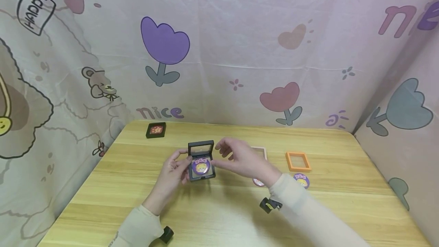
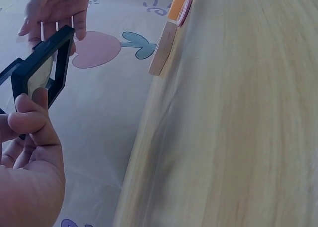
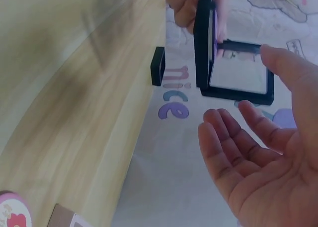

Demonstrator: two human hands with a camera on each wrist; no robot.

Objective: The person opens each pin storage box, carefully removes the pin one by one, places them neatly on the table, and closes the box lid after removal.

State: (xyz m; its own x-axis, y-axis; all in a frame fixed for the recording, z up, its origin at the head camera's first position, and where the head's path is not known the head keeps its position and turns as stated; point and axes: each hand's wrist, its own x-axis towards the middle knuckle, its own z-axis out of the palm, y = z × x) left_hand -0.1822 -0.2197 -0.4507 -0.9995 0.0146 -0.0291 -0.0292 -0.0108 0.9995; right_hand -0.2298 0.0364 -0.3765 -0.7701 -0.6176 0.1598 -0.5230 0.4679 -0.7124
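My left hand [image 1: 172, 169] pinched the black case [image 1: 203, 178] by its edge above the counter [image 1: 219, 218], lid [image 1: 201, 143] raised, badge [image 1: 201, 166] inside. I judged it light, stiff and easily smudged, best held by the rim. My right hand [image 1: 241, 158], fingers loosely bent, hovered alongside; thumb contact I couldn't tell. Beyond lay a small black frame [image 1: 156, 130].

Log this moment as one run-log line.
left hand: holds open black case | right hand: beside case, contact unclear | purple badge: in case
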